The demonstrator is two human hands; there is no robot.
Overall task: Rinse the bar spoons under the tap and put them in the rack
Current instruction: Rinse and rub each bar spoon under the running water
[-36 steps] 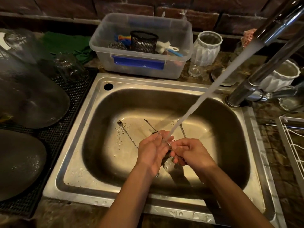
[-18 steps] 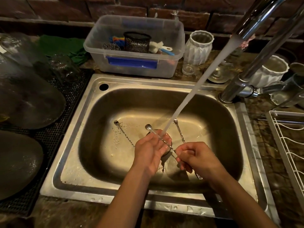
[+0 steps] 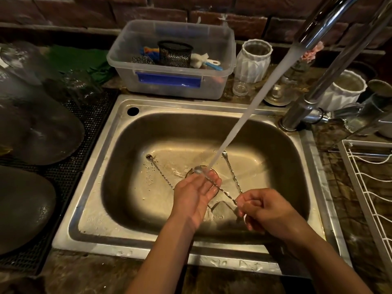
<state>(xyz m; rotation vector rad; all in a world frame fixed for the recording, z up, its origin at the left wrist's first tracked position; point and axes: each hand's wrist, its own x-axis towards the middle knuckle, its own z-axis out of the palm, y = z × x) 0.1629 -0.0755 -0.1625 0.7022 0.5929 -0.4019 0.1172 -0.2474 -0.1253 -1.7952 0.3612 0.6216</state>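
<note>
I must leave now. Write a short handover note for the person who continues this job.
Right hand pinches the handle end of one bar spoon; its bowl is under the tap stream.
Left hand, open, supports the shaft.
Two more spoons lie in the sink: left one, right one.
Rack, on the right, shows no spoons.
Left: rinse and rack all three.

One view only, head-worn, wide-angle. We look forward and steeply down into the steel sink (image 3: 314, 166), close enough that both forearms enter from the bottom edge. The brick wall (image 3: 148, 7) runs along the top, the tap (image 3: 331, 20) crosses upper right, and a white wire rack (image 3: 360, 187) is cut off at right.
</note>
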